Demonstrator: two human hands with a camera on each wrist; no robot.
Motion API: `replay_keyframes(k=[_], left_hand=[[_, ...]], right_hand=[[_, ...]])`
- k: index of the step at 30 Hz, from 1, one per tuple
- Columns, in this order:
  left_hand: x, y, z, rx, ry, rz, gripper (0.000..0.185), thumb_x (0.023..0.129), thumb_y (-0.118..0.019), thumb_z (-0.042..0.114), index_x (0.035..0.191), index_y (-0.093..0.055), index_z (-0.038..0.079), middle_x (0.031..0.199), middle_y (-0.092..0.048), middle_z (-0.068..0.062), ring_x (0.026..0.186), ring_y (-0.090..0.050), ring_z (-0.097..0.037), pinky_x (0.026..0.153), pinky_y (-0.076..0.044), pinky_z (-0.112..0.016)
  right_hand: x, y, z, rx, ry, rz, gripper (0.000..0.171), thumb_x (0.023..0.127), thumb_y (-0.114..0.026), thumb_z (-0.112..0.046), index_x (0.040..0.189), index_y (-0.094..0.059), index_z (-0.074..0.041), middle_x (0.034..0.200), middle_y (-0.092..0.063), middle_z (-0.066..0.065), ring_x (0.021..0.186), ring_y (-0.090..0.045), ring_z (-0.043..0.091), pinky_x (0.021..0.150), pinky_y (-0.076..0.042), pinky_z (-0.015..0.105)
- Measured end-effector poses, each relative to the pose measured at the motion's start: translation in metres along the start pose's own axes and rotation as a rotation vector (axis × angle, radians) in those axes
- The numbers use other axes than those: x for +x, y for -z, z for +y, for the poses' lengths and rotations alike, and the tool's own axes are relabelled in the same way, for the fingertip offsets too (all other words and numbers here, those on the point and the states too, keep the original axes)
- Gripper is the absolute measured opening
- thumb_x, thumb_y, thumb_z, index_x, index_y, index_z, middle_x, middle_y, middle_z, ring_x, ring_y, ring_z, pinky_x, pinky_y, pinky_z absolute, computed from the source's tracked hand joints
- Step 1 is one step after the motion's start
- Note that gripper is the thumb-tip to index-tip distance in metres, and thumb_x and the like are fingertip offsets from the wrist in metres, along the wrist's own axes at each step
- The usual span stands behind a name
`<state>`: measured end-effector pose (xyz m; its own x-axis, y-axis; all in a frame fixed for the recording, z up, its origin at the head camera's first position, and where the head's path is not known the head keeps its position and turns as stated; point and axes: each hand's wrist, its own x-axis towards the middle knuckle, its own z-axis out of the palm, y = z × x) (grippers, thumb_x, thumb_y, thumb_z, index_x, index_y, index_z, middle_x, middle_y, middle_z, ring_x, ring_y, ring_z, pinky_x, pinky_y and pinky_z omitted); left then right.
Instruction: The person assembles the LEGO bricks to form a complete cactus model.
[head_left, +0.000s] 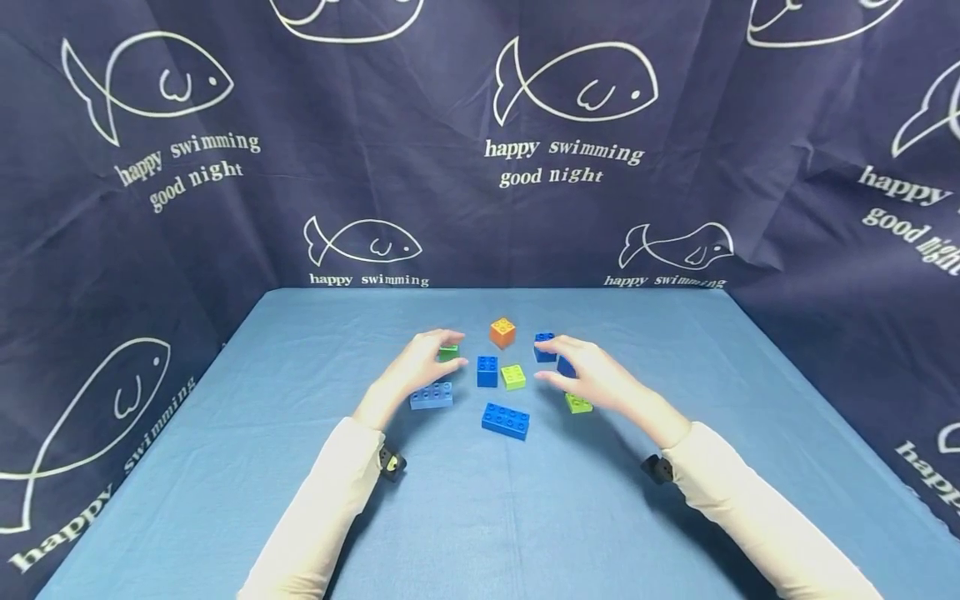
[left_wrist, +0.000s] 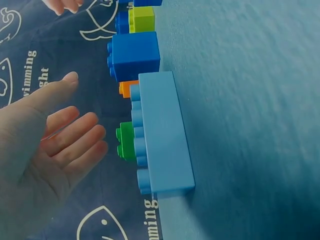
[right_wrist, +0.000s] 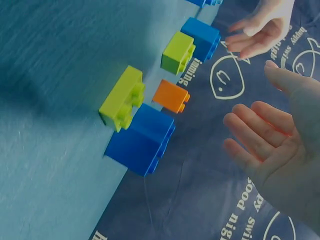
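My left hand [head_left: 420, 363] hovers over the table's left-centre, fingers apart from the thumb and holding nothing. Below and beside it lie a light blue toy building block [left_wrist: 165, 132] and a green block [left_wrist: 127, 141], the latter partly hidden by the hand in the head view. My right hand [head_left: 596, 377] hovers opposite, palm inward, also holding nothing. Close to it are a blue block [head_left: 544, 337], a dark blue block [head_left: 566, 367] partly covered by the hand, and a lime block [right_wrist: 122, 97]. Neither hand touches a block.
Between the hands stand a blue block [head_left: 487, 372] and a small lime block [head_left: 513, 377]. Farther back is an orange block [head_left: 502, 332]; nearer lies a long blue block [head_left: 505, 422]. A light blue cloth covers the table [head_left: 510, 517]. A dark fish-print curtain [head_left: 450, 192] hangs behind.
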<state>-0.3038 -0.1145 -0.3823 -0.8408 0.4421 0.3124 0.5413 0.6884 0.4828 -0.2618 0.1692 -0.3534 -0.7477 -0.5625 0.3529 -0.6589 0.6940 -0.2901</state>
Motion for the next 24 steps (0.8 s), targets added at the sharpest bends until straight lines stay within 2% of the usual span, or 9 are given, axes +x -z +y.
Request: replay_keyframes(k=[5,13,19,24], left_hand=[[0.005,-0.007,0.002,-0.057,0.022,-0.044,0.046,0.079,-0.064,0.027,0.118,-0.052,0.007,0.114,-0.058,-0.009,0.101,-0.057,-0.019,0.088,-0.044,-0.033],[0.006,-0.018,0.004,-0.07,0.025,-0.104,0.047,0.078,-0.065,0.029,0.119,-0.051,0.008,0.114,-0.059,-0.007,0.102,-0.056,-0.019,0.088,-0.043,-0.031],[0.012,-0.019,0.004,-0.067,0.003,-0.104,0.049,0.077,-0.066,0.027,0.118,-0.051,0.005,0.112,-0.059,-0.01,0.101,-0.056,-0.021,0.086,-0.044,-0.032],[0.015,-0.02,0.005,-0.062,0.013,-0.118,0.048,0.077,-0.066,0.028,0.117,-0.052,0.005,0.112,-0.059,-0.011,0.1,-0.056,-0.02,0.085,-0.045,-0.032]], right_hand=[[-0.004,-0.007,-0.005,-0.009,-0.006,-0.01,0.05,0.079,-0.06,-0.042,0.119,-0.053,-0.013,0.113,-0.059,0.005,0.103,-0.055,0.018,0.086,-0.045,0.037],[-0.008,-0.019,-0.013,-0.01,-0.008,-0.058,0.045,0.08,-0.06,-0.039,0.117,-0.055,-0.014,0.114,-0.058,0.003,0.105,-0.054,0.017,0.085,-0.045,0.036],[-0.003,-0.023,-0.019,0.02,0.051,-0.085,0.043,0.08,-0.06,-0.037,0.114,-0.056,-0.011,0.111,-0.058,0.004,0.103,-0.054,0.016,0.086,-0.045,0.034],[-0.001,-0.029,-0.02,0.024,0.091,-0.114,0.043,0.08,-0.061,-0.036,0.113,-0.057,-0.009,0.112,-0.058,0.005,0.105,-0.054,0.017,0.088,-0.044,0.034]])
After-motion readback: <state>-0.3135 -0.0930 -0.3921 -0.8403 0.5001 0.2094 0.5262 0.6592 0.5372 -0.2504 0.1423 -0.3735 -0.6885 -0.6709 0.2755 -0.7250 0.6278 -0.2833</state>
